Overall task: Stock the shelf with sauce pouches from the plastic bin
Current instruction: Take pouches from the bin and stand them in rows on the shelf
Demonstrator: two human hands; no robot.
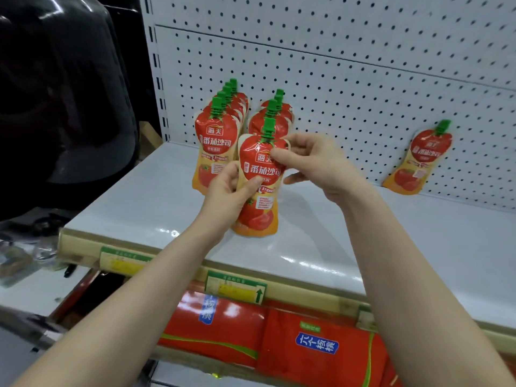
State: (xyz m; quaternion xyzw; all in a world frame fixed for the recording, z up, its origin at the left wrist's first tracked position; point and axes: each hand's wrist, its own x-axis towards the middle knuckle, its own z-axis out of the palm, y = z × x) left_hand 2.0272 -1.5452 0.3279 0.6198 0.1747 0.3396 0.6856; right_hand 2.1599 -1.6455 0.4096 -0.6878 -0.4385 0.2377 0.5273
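A red and yellow sauce pouch (259, 208) with a green cap stands upright on the white shelf (335, 241), at the front of the right row. My left hand (231, 191) grips its left side at mid height. My right hand (315, 163) pinches its upper right shoulder between thumb and fingers. Behind it stand more pouches of the right row (272, 118). To the left, a row of several pouches (215, 141) runs back to the pegboard. A single pouch (416, 160) leans against the pegboard at the far right. The plastic bin is out of view.
A white pegboard (349, 79) backs the shelf. Price tags (237, 286) line the shelf's front edge. Red cartons (307, 344) fill the shelf below. A large dark rounded object (61, 93) stands left of the shelf upright, with clutter (25, 255) on a lower surface.
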